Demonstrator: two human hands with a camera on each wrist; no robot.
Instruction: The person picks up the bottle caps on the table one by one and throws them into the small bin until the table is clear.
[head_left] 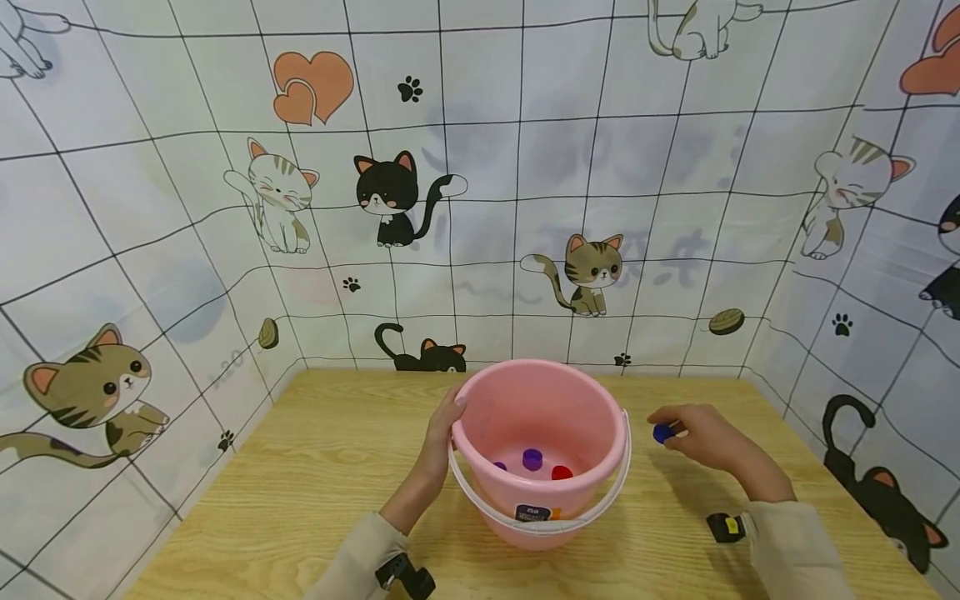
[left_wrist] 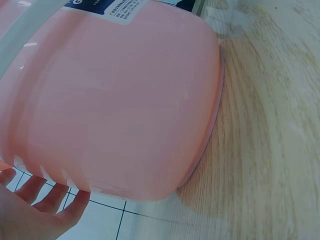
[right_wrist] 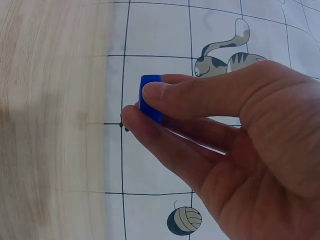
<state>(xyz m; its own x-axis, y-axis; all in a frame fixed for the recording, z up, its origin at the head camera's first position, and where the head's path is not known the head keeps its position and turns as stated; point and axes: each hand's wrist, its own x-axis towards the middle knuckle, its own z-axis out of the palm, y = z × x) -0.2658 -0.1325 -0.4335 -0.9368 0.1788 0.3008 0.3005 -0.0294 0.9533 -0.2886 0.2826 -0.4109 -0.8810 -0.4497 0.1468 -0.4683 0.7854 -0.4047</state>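
Observation:
A pink bucket [head_left: 540,367] stands upright on the wooden table, its white handle [head_left: 536,527] lowered across the front. My left hand [head_left: 442,429] holds the bucket at the left side of its rim. In the left wrist view, several fingertips [left_wrist: 77,205] rest against the pink wall. To the right of the bucket, above the table, my right hand [head_left: 701,433] pinches a small blue cap-like piece [right_wrist: 150,102] between thumb and fingers. Inside the bucket lie a purple piece [head_left: 532,459], a red piece [head_left: 562,472] and another purple one, partly hidden by the front rim.
The wooden table [head_left: 337,500] ends at the back and sides against a white gridded sheet [head_left: 480,167] printed with cats. A dark wrist camera [head_left: 405,575] is strapped at the left sleeve, another device [head_left: 726,527] at the right sleeve.

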